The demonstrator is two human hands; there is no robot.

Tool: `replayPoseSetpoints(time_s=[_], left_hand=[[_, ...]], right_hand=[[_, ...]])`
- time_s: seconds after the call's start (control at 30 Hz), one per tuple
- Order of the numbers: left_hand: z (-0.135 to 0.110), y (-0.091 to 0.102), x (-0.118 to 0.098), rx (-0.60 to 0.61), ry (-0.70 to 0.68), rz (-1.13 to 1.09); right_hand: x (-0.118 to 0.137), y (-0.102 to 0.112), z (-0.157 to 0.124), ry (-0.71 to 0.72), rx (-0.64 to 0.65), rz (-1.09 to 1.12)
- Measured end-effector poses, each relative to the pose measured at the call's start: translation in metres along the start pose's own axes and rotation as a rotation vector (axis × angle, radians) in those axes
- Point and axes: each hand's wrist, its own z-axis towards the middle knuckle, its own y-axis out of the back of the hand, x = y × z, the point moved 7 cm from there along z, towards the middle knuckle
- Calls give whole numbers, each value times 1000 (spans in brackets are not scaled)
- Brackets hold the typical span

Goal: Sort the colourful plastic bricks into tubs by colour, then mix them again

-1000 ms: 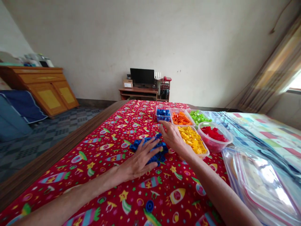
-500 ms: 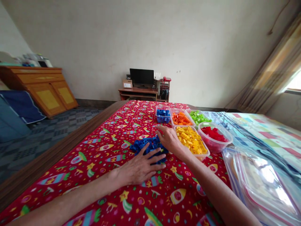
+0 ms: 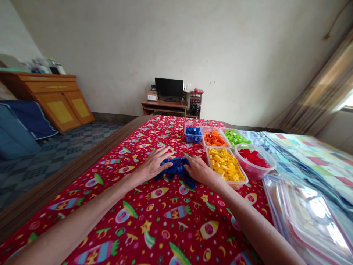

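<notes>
In the centre of the frame, blue bricks (image 3: pixel 176 169): a loose pile on the red patterned cloth (image 3: pixel 154 222), between the two hands, with a wheel-like blue piece (image 3: pixel 189 183) at its lower right edge.
Left hand (image 3: pixel 152 164): at the pile's left side, fingers stretched out, thumb apart from them and over the bricks.
Right hand (image 3: pixel 199 170): at the pile's right side, fingers bent down to the bricks; whether they pinch one, I cannot tell.
Yellow bricks (image 3: pixel 226 163): in a clear box just right of the right hand.
Other containers: right of centre, holding more blue pieces (image 3: pixel 193 131), orange bricks (image 3: pixel 215 138), green bricks (image 3: pixel 237 137) and red bricks (image 3: pixel 253 157).
Clear lids (image 3: pixel 311 211): stacked, lower right.
Monitor (image 3: pixel 169 87): upper middle, on a desk (image 3: pixel 165 105).
</notes>
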Motion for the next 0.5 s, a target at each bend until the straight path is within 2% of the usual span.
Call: replayPoseSetpoints(time_s=[0.1,0.2,0.37,0.5], left_hand=[[-18,-1,26,21,151,-68],[-34,-8,33,102,236,-116],[-37,-15,11,163,181,-179],[-22,-21,-3,137,116,-254]], right_hand=[[7,-3,2,76,71,33],[3,0,10,49,91,57],[-10,16,17,-43,149,-29],[-4,18,7,-84,345,-148]])
